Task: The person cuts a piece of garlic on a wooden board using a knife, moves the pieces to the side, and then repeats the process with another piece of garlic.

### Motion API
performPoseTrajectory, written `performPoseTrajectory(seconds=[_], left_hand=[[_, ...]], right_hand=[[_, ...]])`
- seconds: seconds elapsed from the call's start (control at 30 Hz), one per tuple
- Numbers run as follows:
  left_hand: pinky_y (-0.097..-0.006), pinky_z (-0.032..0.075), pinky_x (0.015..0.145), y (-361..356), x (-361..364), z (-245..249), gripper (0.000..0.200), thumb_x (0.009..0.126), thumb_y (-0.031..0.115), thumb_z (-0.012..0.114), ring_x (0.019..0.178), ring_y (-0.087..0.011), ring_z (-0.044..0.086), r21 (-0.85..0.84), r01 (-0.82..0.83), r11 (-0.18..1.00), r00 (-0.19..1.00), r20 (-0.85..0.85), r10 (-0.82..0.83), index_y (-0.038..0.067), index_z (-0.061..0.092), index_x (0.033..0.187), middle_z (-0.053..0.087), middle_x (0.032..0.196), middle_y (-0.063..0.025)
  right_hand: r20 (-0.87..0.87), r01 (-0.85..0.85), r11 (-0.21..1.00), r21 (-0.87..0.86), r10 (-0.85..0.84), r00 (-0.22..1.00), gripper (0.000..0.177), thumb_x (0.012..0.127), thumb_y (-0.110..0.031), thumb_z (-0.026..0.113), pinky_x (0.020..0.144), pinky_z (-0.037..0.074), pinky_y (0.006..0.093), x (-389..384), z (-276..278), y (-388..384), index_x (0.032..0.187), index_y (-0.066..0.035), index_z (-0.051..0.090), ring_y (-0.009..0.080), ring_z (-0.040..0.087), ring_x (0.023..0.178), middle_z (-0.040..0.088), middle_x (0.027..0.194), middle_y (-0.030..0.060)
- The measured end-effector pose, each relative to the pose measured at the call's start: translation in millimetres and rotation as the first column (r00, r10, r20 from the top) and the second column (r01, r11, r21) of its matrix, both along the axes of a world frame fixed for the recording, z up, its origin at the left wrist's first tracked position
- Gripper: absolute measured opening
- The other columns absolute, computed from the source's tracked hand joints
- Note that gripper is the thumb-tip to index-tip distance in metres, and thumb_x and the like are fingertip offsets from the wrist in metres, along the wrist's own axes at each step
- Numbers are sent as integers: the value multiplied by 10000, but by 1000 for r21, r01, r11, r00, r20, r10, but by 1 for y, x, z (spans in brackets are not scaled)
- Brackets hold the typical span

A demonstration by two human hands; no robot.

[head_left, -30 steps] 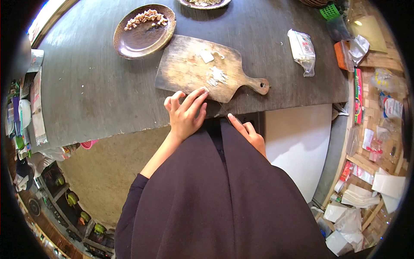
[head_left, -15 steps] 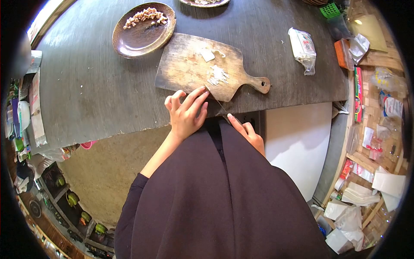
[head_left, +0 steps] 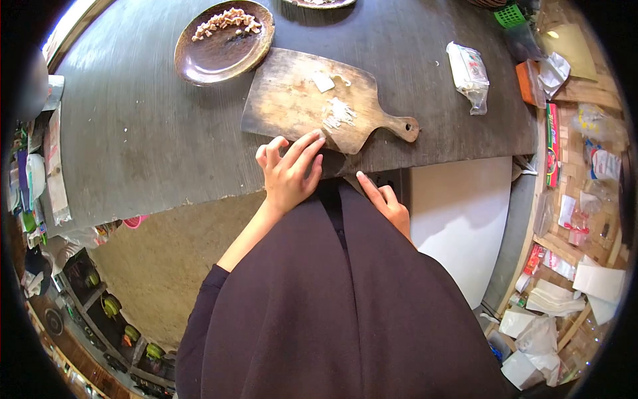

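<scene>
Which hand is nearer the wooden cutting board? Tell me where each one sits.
Left. The left hand has its fingertips on the near edge of the cutting board; the right hand is apart from it, back at the edge of the table.

One head-worn camera looks steeply down, close over the near edge of the table, with the board up-frame and the wearer's clothing filling the bottom.

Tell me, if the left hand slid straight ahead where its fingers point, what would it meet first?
The left hand would likely meet the wooden cutting board, its near edge at the fingertips; beyond, the chopped white bits.
</scene>
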State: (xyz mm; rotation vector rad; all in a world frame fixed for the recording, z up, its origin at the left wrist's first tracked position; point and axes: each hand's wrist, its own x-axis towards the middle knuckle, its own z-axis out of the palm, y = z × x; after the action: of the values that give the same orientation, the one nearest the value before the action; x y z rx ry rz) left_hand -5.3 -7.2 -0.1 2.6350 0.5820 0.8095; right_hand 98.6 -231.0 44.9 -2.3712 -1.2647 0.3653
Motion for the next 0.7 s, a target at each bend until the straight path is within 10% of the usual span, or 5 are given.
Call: performPoseTrajectory(seconds=[0.7], left_hand=[[-413,312,1015,1,1,-1,366,857,230,776,1142,-229,498,-15,11,1000,1000,6,-11,204,759,1221,696,1354,111]], right_hand=[[-44,-22,999,44,24,999,673,914,-118,690,608,585,387,-1,12,3,1547,-306,565,247,689,640,513,892,73]])
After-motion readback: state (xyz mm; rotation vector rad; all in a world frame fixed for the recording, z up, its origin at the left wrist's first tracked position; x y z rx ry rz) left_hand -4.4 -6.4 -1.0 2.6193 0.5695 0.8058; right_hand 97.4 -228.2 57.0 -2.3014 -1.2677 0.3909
